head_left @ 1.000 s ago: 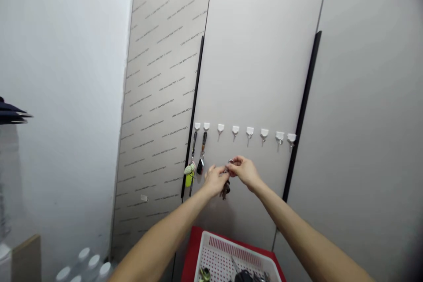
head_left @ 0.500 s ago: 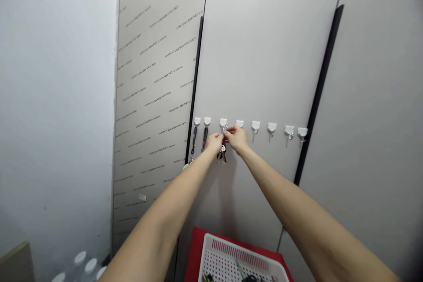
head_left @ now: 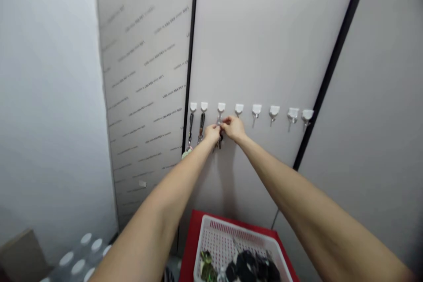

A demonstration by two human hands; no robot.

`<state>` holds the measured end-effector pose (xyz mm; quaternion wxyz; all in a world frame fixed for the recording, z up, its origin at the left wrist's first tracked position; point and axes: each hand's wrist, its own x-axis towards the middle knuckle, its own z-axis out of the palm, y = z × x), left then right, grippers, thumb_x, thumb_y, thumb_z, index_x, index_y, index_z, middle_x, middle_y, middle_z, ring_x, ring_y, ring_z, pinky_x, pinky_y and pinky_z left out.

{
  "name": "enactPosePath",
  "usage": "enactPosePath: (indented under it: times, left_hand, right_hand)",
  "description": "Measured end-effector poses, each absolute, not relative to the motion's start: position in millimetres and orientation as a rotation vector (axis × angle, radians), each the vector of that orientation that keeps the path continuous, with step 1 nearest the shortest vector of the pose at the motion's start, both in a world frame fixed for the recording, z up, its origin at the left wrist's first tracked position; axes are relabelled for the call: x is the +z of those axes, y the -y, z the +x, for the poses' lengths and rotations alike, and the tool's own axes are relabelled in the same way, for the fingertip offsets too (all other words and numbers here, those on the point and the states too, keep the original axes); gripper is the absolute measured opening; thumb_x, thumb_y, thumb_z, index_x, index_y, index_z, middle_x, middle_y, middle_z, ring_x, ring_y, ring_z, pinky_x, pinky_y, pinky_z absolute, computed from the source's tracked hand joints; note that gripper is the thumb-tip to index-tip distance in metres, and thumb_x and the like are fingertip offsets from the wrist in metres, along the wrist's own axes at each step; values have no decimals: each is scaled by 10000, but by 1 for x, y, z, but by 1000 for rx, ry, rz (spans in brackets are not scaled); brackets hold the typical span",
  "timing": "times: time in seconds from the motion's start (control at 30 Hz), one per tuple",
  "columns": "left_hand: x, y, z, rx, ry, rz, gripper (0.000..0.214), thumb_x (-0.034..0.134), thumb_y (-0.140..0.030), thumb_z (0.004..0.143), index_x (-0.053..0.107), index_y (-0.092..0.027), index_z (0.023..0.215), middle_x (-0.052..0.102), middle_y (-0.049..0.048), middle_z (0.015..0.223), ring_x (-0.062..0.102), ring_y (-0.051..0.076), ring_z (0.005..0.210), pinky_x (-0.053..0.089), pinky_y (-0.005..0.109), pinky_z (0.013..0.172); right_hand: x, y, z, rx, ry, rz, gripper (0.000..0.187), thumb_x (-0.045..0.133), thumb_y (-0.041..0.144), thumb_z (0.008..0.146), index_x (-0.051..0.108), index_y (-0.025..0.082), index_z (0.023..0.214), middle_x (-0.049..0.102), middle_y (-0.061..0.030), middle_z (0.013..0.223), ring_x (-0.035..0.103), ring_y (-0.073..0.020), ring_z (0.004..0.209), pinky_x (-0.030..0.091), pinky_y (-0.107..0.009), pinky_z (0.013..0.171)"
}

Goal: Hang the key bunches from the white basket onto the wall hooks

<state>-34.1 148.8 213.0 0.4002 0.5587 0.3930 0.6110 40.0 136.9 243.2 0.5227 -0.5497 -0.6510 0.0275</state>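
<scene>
A row of several white wall hooks runs across the grey cabinet door. My left hand [head_left: 212, 132] and my right hand [head_left: 234, 127] are both pinched on a bunch of keys [head_left: 219, 140], holding its ring up against the third hook from the left [head_left: 221, 108]. The keys dangle just below my fingers. The two leftmost hooks carry a strap with a pale green tag [head_left: 188, 151] and a dark strap [head_left: 201, 124]. The hooks to the right [head_left: 274, 110] hang bare.
A white perforated basket [head_left: 228, 240] with dark key fobs and other small items sits on a red surface [head_left: 191, 246] below my arms. White-capped bottles [head_left: 79, 257] stand at the lower left. A white wall closes off the left side.
Both hands rose with the keys from below the hook row up to the third hook. The view has shifted, showing more of the basket's contents.
</scene>
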Motion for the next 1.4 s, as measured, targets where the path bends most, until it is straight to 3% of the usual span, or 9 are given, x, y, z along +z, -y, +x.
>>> enactPosePath:
  times: [0.2,0.3,0.4,0.63,0.77,0.93,1.23,1.4]
  left_hand:
    - [195,-148,-37,1586,-1269,1612,232,466,-166,618,515,-84,830,552,63,826,483,146,806,340,257,726]
    - [170,-134,-44,1651,-1318,1689,363,476,-134,604,438,-73,961,507,85,933,460,139,861,326,261,768]
    - [127,-105,-51,1623,-1257,1836,360,463,-105,604,434,-93,962,493,73,957,449,121,871,322,246,788]
    - [13,-26,-51,641,-1076,2207,235,428,-178,629,506,-133,846,554,42,824,487,114,733,379,234,689]
    - [-12,-3,-47,287,-956,2453,253,466,-230,600,505,-175,843,547,34,844,470,153,798,358,256,713]
    - [-17,1,-40,251,-1080,2493,246,434,-200,598,474,-206,841,533,20,839,470,157,784,362,251,672]
    - [-24,-6,-38,337,-1327,2449,280,370,-120,593,448,-212,845,488,19,888,455,152,802,354,252,677]
    - [-24,-6,-38,352,-1348,2438,270,343,-90,594,472,-194,807,488,31,859,448,151,804,349,258,696]
  right_hand:
    - [199,-113,63,97,1674,-1226,163,472,194,606,495,113,746,520,-7,637,484,-85,586,379,-268,623]
    - [150,-77,80,222,1794,-1253,141,479,201,601,506,134,722,537,-6,656,481,-80,580,379,-240,604]
    - [97,-36,98,411,1939,-1372,94,480,183,590,522,146,665,556,-3,629,484,-89,569,378,-226,583]
    - [25,22,121,757,2201,-1531,169,464,216,598,539,153,736,573,-18,680,506,-113,614,385,-223,582]
    - [10,29,127,548,2383,-1607,291,544,230,519,551,171,805,565,-47,813,479,-177,781,353,-283,702]
    - [15,27,148,473,2362,-1689,349,522,225,540,528,144,880,539,-73,897,465,-172,835,336,-259,747]
    - [2,26,153,312,2536,-1720,289,471,146,538,547,182,815,571,-57,828,483,-181,794,324,-271,721]
    - [4,28,153,459,2429,-1611,190,400,115,599,545,181,704,566,-21,707,487,-130,680,337,-232,641]
